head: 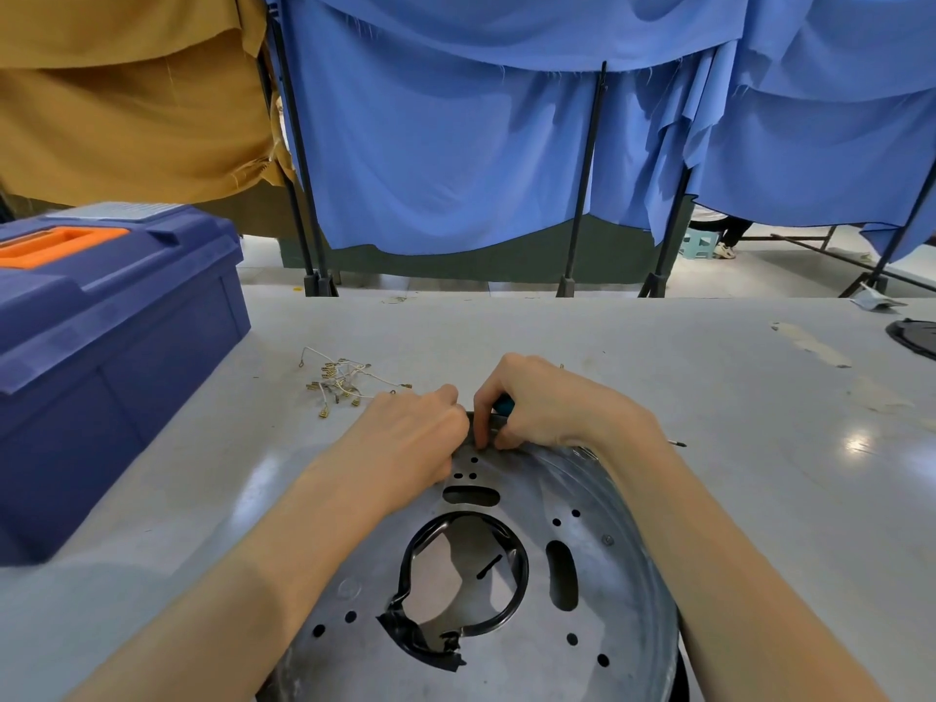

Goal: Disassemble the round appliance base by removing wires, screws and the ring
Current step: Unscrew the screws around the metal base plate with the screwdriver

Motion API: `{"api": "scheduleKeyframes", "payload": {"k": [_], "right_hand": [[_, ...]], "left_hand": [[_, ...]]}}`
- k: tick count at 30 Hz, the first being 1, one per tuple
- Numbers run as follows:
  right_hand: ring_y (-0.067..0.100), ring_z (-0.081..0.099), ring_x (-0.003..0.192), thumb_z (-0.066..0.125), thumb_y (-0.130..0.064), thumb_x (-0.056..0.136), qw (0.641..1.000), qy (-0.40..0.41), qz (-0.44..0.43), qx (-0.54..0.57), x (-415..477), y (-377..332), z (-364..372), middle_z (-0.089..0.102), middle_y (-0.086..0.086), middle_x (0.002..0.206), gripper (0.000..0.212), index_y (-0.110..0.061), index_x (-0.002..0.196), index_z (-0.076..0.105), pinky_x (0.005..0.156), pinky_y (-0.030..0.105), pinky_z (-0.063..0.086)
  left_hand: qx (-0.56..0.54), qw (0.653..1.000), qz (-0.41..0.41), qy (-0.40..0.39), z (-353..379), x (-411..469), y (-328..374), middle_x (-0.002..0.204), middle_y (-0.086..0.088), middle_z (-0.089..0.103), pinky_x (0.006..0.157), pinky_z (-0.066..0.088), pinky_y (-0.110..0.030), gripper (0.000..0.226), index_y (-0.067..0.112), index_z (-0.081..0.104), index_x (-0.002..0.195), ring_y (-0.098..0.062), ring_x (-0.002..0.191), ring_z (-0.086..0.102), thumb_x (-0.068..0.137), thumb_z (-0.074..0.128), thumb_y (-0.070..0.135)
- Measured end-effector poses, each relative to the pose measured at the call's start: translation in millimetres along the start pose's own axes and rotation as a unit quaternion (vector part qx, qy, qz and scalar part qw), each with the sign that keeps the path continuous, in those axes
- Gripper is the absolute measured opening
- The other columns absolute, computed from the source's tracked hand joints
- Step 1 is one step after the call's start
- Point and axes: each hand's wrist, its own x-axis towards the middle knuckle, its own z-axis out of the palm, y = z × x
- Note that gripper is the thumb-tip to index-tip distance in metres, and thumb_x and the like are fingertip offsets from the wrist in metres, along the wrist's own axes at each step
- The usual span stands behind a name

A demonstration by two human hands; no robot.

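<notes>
The round appliance base (623, 615) lies flat on the desk (709, 372) at 6 o'clock, a black ring (522, 570) lining its centre hole. Both hands meet at its 12 o'clock rim: the left hand (410, 433) pinches the edge, while the right hand (547, 402) grips a screwdriver (504, 405). Loose wires (344, 380) lie at 10 o'clock.

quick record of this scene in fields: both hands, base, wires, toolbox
left hand: grips far rim of round silver metal base
right hand: holds blue-handled screwdriver at same rim
wires: white wires with brass terminals, loose on grey table
centre opening: black ring in place, torn at near edge
table's left: blue plastic toolbox, orange handle
</notes>
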Motion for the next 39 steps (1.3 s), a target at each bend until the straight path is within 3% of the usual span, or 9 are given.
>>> {"api": "scheduleKeyframes", "payload": {"k": [10, 15, 21, 23, 28, 31, 34, 37, 39], "right_hand": [[0.019, 0.051, 0.067, 0.064, 0.005, 0.074, 1.000, -0.002, -0.003, 0.000, 1, 0, 0, 0.056, 0.005, 0.069, 0.028, -0.021, 0.069, 0.073, 0.059, 0.030, 0.043], [0.019, 0.052, 0.070, 0.063, 0.005, 0.074, 1.000, -0.005, 0.004, -0.008, 0, 0, -1, 0.056, 0.004, 0.073, 0.029, -0.022, 0.069, 0.072, 0.058, 0.027, 0.043], [0.017, 0.052, 0.072, 0.069, 0.001, 0.075, 1.000, -0.010, -0.004, -0.007, -1, 0, -2, 0.058, 0.004, 0.075, 0.019, -0.017, 0.075, 0.075, 0.060, 0.024, 0.043], [0.017, 0.054, 0.075, 0.071, -0.002, 0.076, 1.000, -0.009, -0.007, -0.003, -2, 1, -2, 0.063, 0.006, 0.081, 0.015, -0.015, 0.079, 0.076, 0.064, 0.025, 0.046], [0.013, 0.055, 0.074, 0.076, -0.009, 0.076, 1.000, -0.009, -0.009, 0.000, -1, 3, -3, 0.064, 0.000, 0.079, 0.010, -0.017, 0.082, 0.077, 0.064, 0.024, 0.047], [0.012, 0.053, 0.068, 0.082, -0.026, 0.073, 1.000, 0.000, -0.022, 0.020, -4, 4, -7, 0.062, -0.001, 0.074, 0.011, -0.020, 0.082, 0.077, 0.061, 0.023, 0.044], [0.007, 0.051, 0.062, 0.083, -0.039, 0.071, 0.996, 0.053, -0.048, 0.046, -7, 5, -15, 0.068, 0.003, 0.080, 0.022, -0.021, 0.081, 0.076, 0.058, 0.020, 0.041], [0.005, 0.045, 0.055, 0.080, -0.033, 0.077, 0.988, 0.095, -0.092, 0.078, -9, 0, -20, 0.060, -0.003, 0.066, 0.016, -0.018, 0.078, 0.076, 0.057, 0.018, 0.036], [0.004, 0.043, 0.051, 0.075, -0.027, 0.082, 0.985, 0.094, -0.118, 0.087, -12, -4, -22, 0.052, -0.010, 0.057, 0.013, -0.016, 0.075, 0.074, 0.054, 0.014, 0.033]], "left_hand": [[-0.011, 1.000, -0.004, -0.005, 4, 0, 2, 0.106, -0.007, 0.045, 0.058, 0.031, -0.032, 0.013, 0.010, 0.049, 0.106, -0.029, 0.089, 0.062, 0.095, 0.042, 0.011], [-0.014, 1.000, -0.015, 0.023, -3, -1, 1, 0.091, -0.003, 0.035, 0.059, 0.030, -0.033, 0.006, 0.013, 0.047, 0.098, -0.030, 0.085, 0.060, 0.094, 0.041, 0.013], [-0.160, 0.985, -0.052, 0.044, -6, -4, -7, 0.092, -0.005, 0.063, 0.073, 0.047, -0.036, 0.011, 0.013, 0.059, 0.092, -0.028, 0.086, 0.059, 0.086, 0.051, 0.016], [-0.219, 0.971, -0.061, 0.067, -8, -6, -12, 0.086, -0.003, 0.067, 0.076, 0.050, -0.037, 0.011, 0.013, 0.064, 0.090, -0.024, 0.083, 0.061, 0.082, 0.058, 0.016], [-0.338, 0.918, -0.057, 0.199, -12, -10, -20, 0.071, 0.003, 0.067, 0.068, 0.054, -0.038, 0.009, 0.014, 0.070, 0.083, -0.016, 0.068, 0.062, 0.076, 0.067, 0.009], [-0.392, 0.889, -0.078, 0.225, -12, -10, -24, 0.071, 0.004, 0.069, 0.068, 0.055, -0.037, 0.009, 0.013, 0.074, 0.083, -0.013, 0.066, 0.063, 0.075, 0.071, 0.009], [-0.466, 0.848, -0.087, 0.235, -12, -11, -26, 0.068, 0.008, 0.070, 0.066, 0.057, -0.026, 0.009, 0.015, 0.076, 0.080, -0.006, 0.062, 0.064, 0.075, 0.074, 0.008], [-0.533, 0.809, -0.075, 0.236, -14, -11, -26, 0.067, 0.007, 0.072, 0.064, 0.055, -0.017, 0.011, 0.018, 0.076, 0.080, -0.005, 0.063, 0.068, 0.076, 0.075, 0.008], [-0.573, 0.780, -0.067, 0.243, -15, -11, -26, 0.070, 0.006, 0.073, 0.067, 0.057, -0.019, 0.010, 0.020, 0.076, 0.083, -0.010, 0.065, 0.071, 0.078, 0.076, 0.011]]}}
